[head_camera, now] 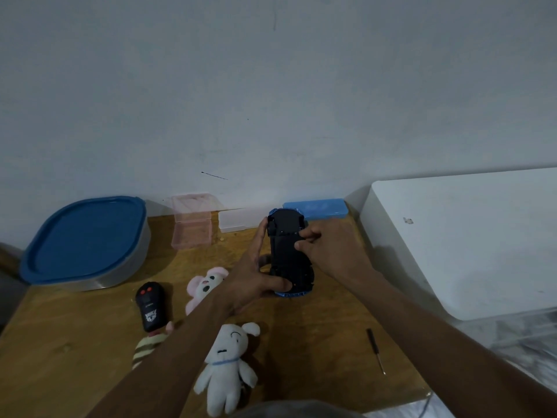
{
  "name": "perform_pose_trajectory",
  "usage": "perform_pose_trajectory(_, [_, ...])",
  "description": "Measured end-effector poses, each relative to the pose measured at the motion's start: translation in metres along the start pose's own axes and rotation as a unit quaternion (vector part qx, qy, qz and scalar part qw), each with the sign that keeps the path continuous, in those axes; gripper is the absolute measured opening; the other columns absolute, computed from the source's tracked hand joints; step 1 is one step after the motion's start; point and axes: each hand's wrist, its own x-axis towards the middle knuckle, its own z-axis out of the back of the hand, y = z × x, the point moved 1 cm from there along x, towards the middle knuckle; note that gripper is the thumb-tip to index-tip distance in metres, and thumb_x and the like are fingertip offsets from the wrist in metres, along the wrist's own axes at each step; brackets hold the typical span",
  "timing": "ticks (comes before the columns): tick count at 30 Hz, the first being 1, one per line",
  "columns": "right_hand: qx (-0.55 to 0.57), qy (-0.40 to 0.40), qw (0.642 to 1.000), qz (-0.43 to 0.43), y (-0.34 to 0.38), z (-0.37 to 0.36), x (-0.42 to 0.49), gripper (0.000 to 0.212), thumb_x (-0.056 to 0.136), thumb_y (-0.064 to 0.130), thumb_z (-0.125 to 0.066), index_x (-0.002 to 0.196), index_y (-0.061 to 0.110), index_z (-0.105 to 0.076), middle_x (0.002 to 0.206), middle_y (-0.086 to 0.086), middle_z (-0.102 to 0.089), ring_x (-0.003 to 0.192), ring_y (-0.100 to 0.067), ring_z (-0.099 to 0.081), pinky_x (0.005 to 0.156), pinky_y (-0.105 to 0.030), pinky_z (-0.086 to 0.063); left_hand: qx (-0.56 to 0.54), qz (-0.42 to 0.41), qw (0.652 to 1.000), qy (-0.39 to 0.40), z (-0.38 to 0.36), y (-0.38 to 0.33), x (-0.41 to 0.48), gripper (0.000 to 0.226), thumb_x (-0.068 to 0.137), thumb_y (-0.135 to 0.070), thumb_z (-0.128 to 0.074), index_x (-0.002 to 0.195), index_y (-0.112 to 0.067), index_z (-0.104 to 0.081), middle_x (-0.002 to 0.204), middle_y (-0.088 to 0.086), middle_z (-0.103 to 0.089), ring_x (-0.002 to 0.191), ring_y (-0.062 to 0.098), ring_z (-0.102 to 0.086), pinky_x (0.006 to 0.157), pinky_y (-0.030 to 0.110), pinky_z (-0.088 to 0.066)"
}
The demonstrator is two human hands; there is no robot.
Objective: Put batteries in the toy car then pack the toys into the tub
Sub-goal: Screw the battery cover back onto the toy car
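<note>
The blue toy car (pixel 287 251) is held upside down above the table, its black underside facing me. My left hand (pixel 256 273) grips it along the left side, thumb across its near end. My right hand (pixel 328 245) curls its fingertips onto the right edge of the underside. The tub (pixel 87 242), clear with a blue lid on, sits at the back left. A black remote (pixel 149 306), a pink plush (pixel 205 285), a white plush (pixel 226 366) and a striped plush (pixel 149 345) lie on the table below my left arm.
A small screwdriver (pixel 375 351) lies on the wooden table (pixel 316 342) at the right. An open pink box (pixel 193 224), a clear box (pixel 233 220) and a blue case (pixel 319 208) stand along the wall. A large white box (pixel 467 236) borders the right.
</note>
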Motion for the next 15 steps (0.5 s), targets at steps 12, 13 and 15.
perform_pose_trajectory(12, [0.015, -0.008, 0.999, -0.044, 0.0020, -0.0004, -0.0014, 0.013, 0.080, 0.019, -0.076, 0.090, 0.013, -0.071, 0.088, 0.003, -0.068, 0.081, -0.008, -0.062, 0.060, -0.010, -0.042, 0.025, -0.020, 0.999, -0.001, -0.0034, 0.0027, -0.0018, 0.124, 0.067, 0.015, -0.076, 0.138, -0.068, -0.017, 0.128, 0.008, -0.057, 0.116, 0.029, -0.061, 0.080, 0.059, -0.057])
perform_pose_trajectory(13, [0.018, -0.008, 0.998, -0.053, 0.0008, -0.0002, -0.0004, 0.012, 0.079, 0.019, -0.077, 0.088, 0.014, -0.071, 0.087, 0.004, -0.067, 0.080, -0.007, -0.061, 0.058, -0.010, -0.040, 0.025, -0.019, 1.000, 0.002, -0.0036, 0.0026, -0.0012, 0.124, 0.067, 0.015, -0.076, 0.138, -0.068, -0.017, 0.128, 0.008, -0.057, 0.116, 0.030, -0.060, 0.080, 0.059, -0.057])
perform_pose_trajectory(15, [0.017, -0.001, 0.997, -0.074, -0.0025, -0.0027, -0.0006, 0.013, 0.078, 0.022, -0.077, 0.087, 0.014, -0.071, 0.088, 0.005, -0.067, 0.083, -0.008, -0.062, 0.057, -0.012, -0.040, 0.020, -0.010, 1.000, 0.008, -0.0038, 0.0064, -0.0006, 0.124, 0.066, 0.014, -0.077, 0.138, -0.067, -0.017, 0.128, 0.010, -0.057, 0.116, 0.031, -0.061, 0.081, 0.060, -0.056])
